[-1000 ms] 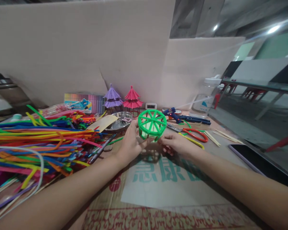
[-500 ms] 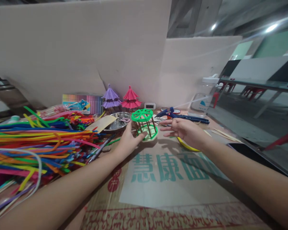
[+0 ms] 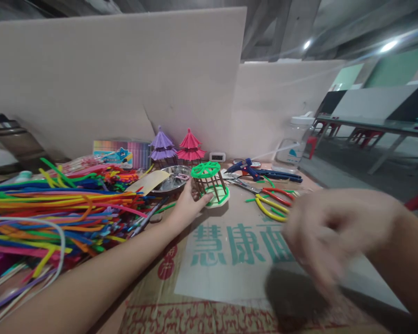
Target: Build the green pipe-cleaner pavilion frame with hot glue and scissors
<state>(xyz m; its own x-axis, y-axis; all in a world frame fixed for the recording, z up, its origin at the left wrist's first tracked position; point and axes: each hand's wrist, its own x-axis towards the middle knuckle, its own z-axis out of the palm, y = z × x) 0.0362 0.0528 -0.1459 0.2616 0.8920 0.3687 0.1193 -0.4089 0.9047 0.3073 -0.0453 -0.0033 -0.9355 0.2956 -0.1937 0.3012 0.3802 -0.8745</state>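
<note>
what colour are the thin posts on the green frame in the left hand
Brown; the thin upright posts show best in the head view.

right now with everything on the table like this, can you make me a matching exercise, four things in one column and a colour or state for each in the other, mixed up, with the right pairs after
Column one
1. frame
2. scissors
3. glue gun
4. bottle

Column two
A. mostly see-through, white on top
B. green and brown, held by the left hand
C. dark blue all over its body
D. red and yellow at the handles

Right pairs: 1-B, 2-D, 3-C, 4-A
</note>
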